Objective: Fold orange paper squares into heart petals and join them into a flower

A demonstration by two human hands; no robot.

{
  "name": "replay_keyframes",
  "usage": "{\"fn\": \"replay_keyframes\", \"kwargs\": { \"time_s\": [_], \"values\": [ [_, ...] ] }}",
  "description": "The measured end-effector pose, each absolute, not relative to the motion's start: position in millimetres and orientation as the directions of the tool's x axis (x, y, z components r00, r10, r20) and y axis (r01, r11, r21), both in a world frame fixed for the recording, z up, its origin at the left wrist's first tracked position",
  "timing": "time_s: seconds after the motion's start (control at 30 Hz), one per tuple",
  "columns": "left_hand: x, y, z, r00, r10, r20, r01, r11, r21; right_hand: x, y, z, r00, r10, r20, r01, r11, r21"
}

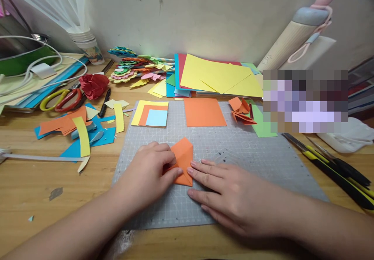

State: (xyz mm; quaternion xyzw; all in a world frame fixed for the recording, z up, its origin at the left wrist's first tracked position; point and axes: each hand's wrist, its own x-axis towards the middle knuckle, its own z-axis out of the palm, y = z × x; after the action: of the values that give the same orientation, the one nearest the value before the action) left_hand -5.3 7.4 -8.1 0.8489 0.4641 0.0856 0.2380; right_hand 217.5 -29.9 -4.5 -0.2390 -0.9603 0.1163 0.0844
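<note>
I judge this mid-fold: the left hand pinches the folded orange paper nearer the left edge of the mat; the right hand, fingers extended, touches it (next, I'd say, wants creasing).

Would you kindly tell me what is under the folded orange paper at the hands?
The gray cutting mat shows around the folded orange paper; whatever lies directly beneath it is covered from view.

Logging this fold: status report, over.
Left hand on folded orange paper; right hand at its right edge. Paper on grey cutting mat. Orange square beyond, not blocking.
</note>
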Motion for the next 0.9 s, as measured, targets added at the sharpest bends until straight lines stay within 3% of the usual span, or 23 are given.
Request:
{"fn": "replay_keyframes", "kwargs": {
  "time_s": [0.33,0.9],
  "values": [
    [-1.5,5.7,-5.8,0.565,0.820,-0.091,0.766,-0.480,0.427,215.3,-32.3,-3.9,-0.870,0.490,0.062,0.463,0.853,-0.240],
    [0.0,7.8,-3.3,0.535,0.831,-0.150,0.788,-0.427,0.443,212.9,-38.0,-14.7,-0.879,0.473,0.048,0.458,0.869,-0.186]
  ]
}}
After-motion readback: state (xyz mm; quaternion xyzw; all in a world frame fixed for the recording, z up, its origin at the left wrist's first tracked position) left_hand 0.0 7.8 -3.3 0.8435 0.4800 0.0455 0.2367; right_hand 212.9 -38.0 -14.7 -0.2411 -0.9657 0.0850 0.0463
